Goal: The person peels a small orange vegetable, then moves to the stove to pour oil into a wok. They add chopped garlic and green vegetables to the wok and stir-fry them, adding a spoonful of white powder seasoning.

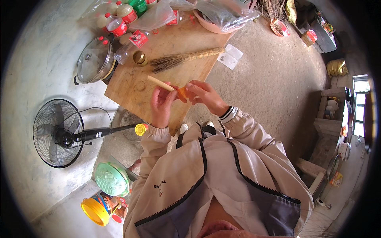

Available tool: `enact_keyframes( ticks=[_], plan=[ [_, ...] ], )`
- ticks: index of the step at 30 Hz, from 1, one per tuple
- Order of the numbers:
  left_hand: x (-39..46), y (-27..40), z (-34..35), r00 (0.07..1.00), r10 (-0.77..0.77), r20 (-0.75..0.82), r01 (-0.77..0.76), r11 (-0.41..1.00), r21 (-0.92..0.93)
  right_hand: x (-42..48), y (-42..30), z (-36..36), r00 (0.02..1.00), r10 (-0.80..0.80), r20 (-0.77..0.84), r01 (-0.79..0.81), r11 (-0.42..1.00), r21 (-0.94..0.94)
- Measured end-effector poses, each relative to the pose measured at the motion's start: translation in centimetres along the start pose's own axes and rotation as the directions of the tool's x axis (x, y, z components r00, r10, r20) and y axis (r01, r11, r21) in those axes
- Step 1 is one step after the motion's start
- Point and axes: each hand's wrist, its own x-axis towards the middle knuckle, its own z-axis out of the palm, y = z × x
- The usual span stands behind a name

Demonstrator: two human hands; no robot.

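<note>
Above the near edge of a wooden tabletop, my left hand grips a pale, smooth stick-shaped thing tilted up to the left. Thin orange-red film gathers at its lower right end, between both hands. My right hand pinches that film with bent fingers; what it covers is partly hidden. Beyond my hands a straw hand broom lies across the table, bristles to the left. Beside the bristles stands a small gold-coloured round container, its open top showing.
Drink bottles, clear plastic bags and a pink basin crowd the far end. Left of the table are a glass-lidded pan and a black fan. A green colander sits lower left. White paper lies beyond the table's right edge.
</note>
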Motion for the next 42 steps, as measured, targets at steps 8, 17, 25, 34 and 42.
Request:
enact_keyframes(
  ticks=[8,17,25,34,42],
  plan=[
    [0.2,0.3,0.3,0.995,-0.001,-0.101,0.001,1.0,0.001,-0.4,2.0,-0.6,0.958,0.122,0.259,-0.211,0.912,0.352],
    [0.9,0.0,0.0,0.965,0.015,-0.26,-0.017,1.0,-0.004,0.1,6.8,-1.4,0.955,0.178,0.238,-0.278,0.817,0.505],
    [0.9,0.1,0.1,0.957,0.049,-0.285,-0.025,0.996,0.087,-0.6,6.4,-0.8,0.878,0.222,0.424,-0.376,0.867,0.326],
    [0.6,-0.1,0.2,0.967,0.075,-0.243,-0.047,0.992,0.121,-0.1,5.8,0.1,0.995,0.086,0.057,-0.103,0.895,0.435],
    [0.4,-0.2,0.5,0.972,0.075,-0.224,-0.051,0.993,0.111,-0.3,5.0,0.0,0.999,-0.023,-0.043,0.029,0.989,0.146]
  ],
)
